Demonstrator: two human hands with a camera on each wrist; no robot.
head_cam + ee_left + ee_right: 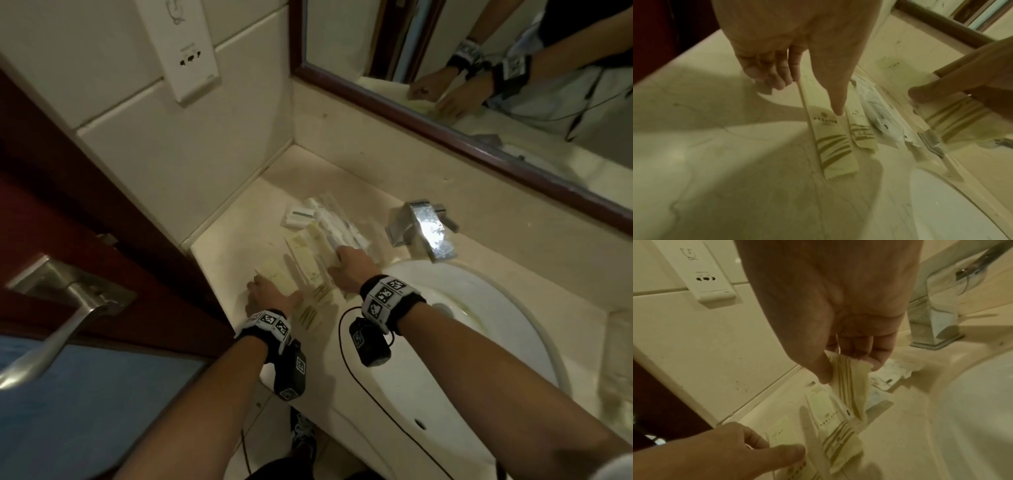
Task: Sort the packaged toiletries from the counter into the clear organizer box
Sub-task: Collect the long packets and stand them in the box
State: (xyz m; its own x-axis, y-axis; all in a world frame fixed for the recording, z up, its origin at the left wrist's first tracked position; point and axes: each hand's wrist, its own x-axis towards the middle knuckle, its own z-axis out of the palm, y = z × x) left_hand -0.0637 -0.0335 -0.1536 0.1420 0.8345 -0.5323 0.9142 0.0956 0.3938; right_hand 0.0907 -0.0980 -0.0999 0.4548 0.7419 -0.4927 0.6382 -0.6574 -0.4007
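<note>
Cream sachets (301,260) with gold stripes lie fanned out on the worktop (239,240) left of the sink (479,308), mixed with white wrapped packets (329,219) further back toward the wall. They overlap, so they have to be peeled off one at a time.

Right hand (346,270): grip pinched on one striped sachet (851,378), thumb on one face, fingers on the other, holding the end so the rest hangs free of the pile.

Left hand (270,294): thumb pressing flat on a striped sachet (830,129), other fingers loosely curled, tips at its far edge, nothing enclosed. My read: it's pinning the neighbours so they don't drag along with the lifted one.

Clear organizer box: can't pick it out with any confidence in any view; there's a faint transparent edge near the sachets, too blurred to call.

Tap (424,226) stands just right of the pile, mirror (479,68) above.

Judgement: early in the sort, most packets still on the worktop.
</note>
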